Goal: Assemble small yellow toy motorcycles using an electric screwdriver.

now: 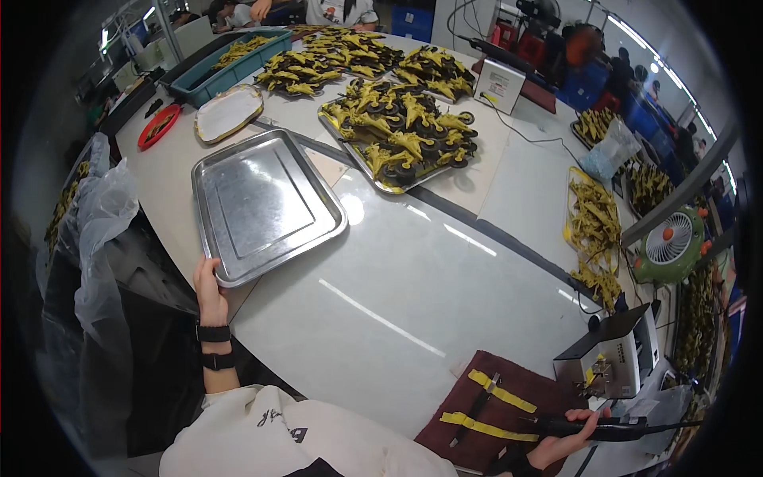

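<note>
- At half past four, the right hand (571, 442) is curled round a black tool (620, 430) by the maroon mat (469, 409); a light grip and a slack cord (675, 427) should keep it steady;
- At half past eight, the left hand (208, 290) has nearly straight fingers at a corner of the metal tray (270, 199); thumb unclear;
- That tray is towards ten o'clock, resting on or just over the desk (413, 302), I cannot tell which; best kept level, clear of the heaped tray (367, 172) at twelve

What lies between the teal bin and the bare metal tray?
In the head view, a pale tray with a yellowish rim lies between the teal bin and the metal tray at the left hand.
</note>
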Tool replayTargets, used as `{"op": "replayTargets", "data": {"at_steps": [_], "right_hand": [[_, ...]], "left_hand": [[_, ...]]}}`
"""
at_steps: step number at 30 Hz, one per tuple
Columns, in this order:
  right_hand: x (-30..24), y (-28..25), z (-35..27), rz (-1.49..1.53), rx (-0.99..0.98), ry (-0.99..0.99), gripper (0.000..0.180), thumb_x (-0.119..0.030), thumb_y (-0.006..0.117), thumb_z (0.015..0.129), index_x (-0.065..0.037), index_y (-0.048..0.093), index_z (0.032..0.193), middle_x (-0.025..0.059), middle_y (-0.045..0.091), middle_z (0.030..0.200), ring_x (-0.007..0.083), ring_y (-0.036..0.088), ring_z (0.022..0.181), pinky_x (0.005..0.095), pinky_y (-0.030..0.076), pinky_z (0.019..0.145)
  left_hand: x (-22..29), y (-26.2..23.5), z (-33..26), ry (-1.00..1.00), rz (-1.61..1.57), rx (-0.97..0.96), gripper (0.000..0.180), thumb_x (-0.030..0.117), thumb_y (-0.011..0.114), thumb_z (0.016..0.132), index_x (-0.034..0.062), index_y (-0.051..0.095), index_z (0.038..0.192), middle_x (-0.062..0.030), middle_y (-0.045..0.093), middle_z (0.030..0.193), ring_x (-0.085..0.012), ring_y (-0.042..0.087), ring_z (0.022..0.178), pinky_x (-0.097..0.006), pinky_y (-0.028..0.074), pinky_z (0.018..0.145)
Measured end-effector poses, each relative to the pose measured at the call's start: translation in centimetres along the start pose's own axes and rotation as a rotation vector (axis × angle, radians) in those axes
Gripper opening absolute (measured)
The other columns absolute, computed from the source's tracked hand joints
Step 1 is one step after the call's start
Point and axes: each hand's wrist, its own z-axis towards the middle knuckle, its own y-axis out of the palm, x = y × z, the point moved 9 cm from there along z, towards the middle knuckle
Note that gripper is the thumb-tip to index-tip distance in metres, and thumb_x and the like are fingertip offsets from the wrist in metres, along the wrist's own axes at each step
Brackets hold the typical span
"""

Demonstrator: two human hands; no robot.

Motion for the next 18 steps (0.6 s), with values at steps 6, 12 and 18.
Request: {"op": "replayTargets", "data": {"at_steps": [6, 12, 18], "right_hand": [[0.8, 0.0, 0.3, 0.073, -0.01, 0.016, 0.04, -0.018, 0.055, 0.087, -0.003, 0.041, 0.122, 0.0015, 0.043, 0.063, 0.0095, 0.043, 0.059, 0.0235, 0.038, 0.058], [0.3, 0.5, -0.2, 0.085, -0.013, 0.023, 0.035, -0.017, 0.051, 0.089, -0.005, 0.041, 0.121, 0.0017, 0.044, 0.063, 0.0096, 0.043, 0.057, 0.0227, 0.038, 0.056], [0.5, -0.2, 0.2, 0.08, -0.02, 0.025, 0.045, -0.02, 0.051, 0.087, -0.003, 0.035, 0.126, 0.0018, 0.045, 0.061, 0.01, 0.044, 0.053, 0.0251, 0.039, 0.054]], "left_hand": [[11.5, 11.7, -7.7, 0.659, 0.507, -0.033, 0.061, 0.01, 0.054, 0.084, 0.002, 0.029, 0.139, -0.0161, 0.033, 0.138, -0.0277, 0.043, 0.119, -0.036, 0.035, 0.097], [1.1, 36.0, -3.9, -0.064, 0.151, -0.76, 0.058, 0.02, 0.051, 0.084, -0.0007, 0.031, 0.134, -0.0135, 0.042, 0.122, -0.0218, 0.047, 0.104, -0.036, 0.04, 0.088], [-8.3, 41.5, 7.6, -0.201, 0.287, -0.599, 0.025, 0.007, 0.042, 0.084, -0.0019, 0.042, 0.107, -0.0113, 0.053, 0.078, -0.0182, 0.05, 0.049, -0.03, 0.037, 0.038]]}}
